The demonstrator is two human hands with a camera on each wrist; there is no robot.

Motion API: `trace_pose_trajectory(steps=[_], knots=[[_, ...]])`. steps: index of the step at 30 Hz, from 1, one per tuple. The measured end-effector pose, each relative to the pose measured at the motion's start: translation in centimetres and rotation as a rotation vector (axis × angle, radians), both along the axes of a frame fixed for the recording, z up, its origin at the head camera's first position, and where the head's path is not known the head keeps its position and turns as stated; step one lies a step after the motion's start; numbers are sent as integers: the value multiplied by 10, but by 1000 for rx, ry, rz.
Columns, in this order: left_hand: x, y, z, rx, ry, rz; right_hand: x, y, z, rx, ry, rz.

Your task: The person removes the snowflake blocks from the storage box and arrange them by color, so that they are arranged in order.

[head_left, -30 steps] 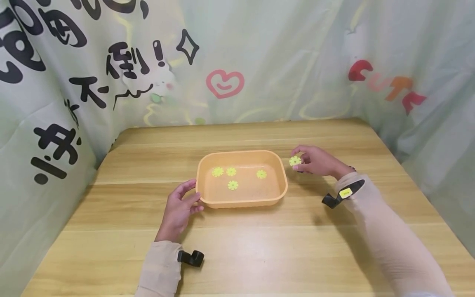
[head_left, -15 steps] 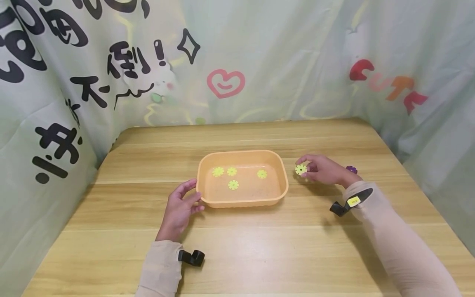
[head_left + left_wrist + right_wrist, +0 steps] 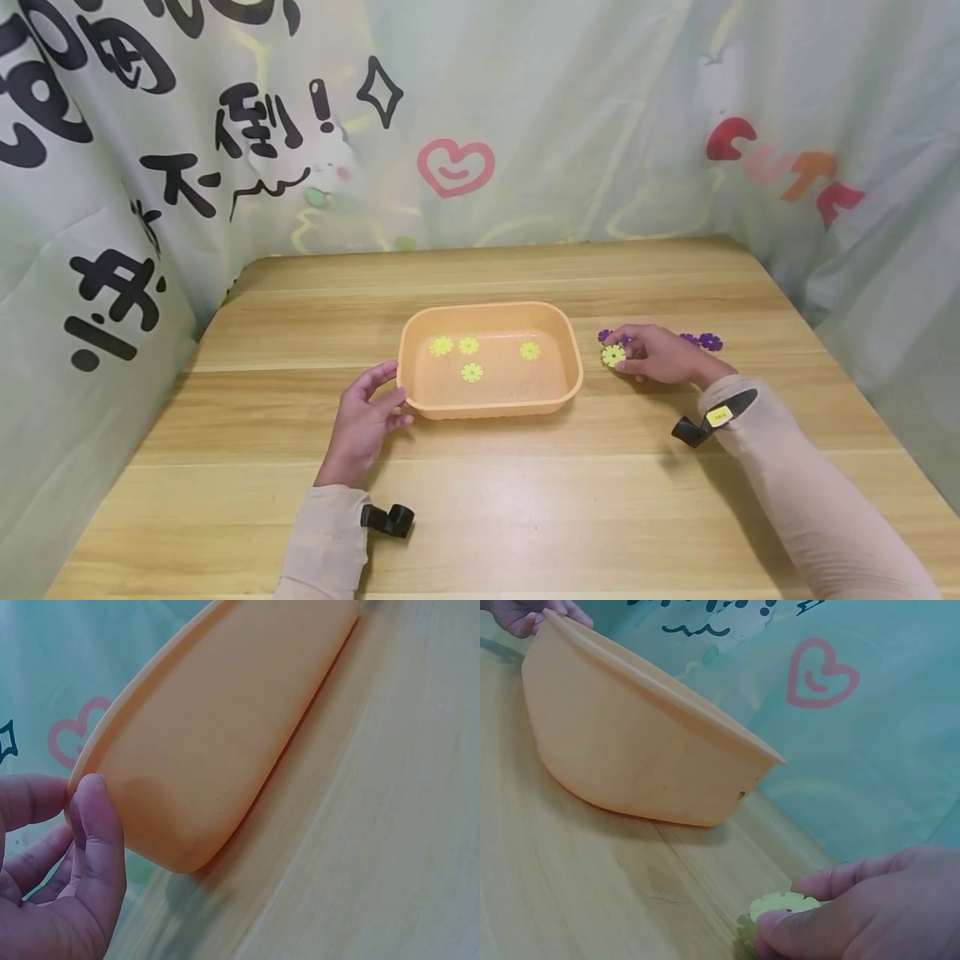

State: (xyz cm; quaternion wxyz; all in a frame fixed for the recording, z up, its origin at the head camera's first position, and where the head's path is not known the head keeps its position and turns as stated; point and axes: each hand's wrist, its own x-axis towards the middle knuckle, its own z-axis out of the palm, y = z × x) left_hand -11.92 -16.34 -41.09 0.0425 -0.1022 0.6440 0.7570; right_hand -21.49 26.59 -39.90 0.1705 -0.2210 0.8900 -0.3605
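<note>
An orange plastic basin (image 3: pixel 491 410) stands on the wooden table, with several yellow flower-shaped pieces (image 3: pixel 472 372) lying on its bottom. My left hand (image 3: pixel 362 425) pinches the basin's left rim between thumb and fingers, which the left wrist view shows close up. To the right of the basin, my right hand (image 3: pixel 660 354) pinches a yellow flower-shaped piece (image 3: pixel 613 356) low over the table. In the right wrist view the thumb lies across that yellow piece (image 3: pixel 780 901). Several purple flower-shaped pieces (image 3: pixel 710 342) lie just behind the right hand, which partly hides them.
The wooden table (image 3: pixel 480 508) reaches back to a pale green printed curtain (image 3: pixel 555 125) that hangs around the far side and both flanks. A black strap device (image 3: pixel 388 521) sits on the left wrist, another (image 3: pixel 712 417) on the right.
My right hand has moved slightly right and toward me, lowering the yellow flower piece close to the table. The purple pieces behind it have come into view. My left hand stays on the basin.
</note>
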Motion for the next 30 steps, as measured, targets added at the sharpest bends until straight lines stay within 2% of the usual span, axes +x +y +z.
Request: trace_pose_trajectory(steps=[8,12,30], knots=[[0,0,1,20,2,4,-3,2,-4,79,69,35],[0,0,1,16,1,3,-5,2,-7,129,106,23],[0,0,1,1,-4,0,-5,3,-10,149,94,12]])
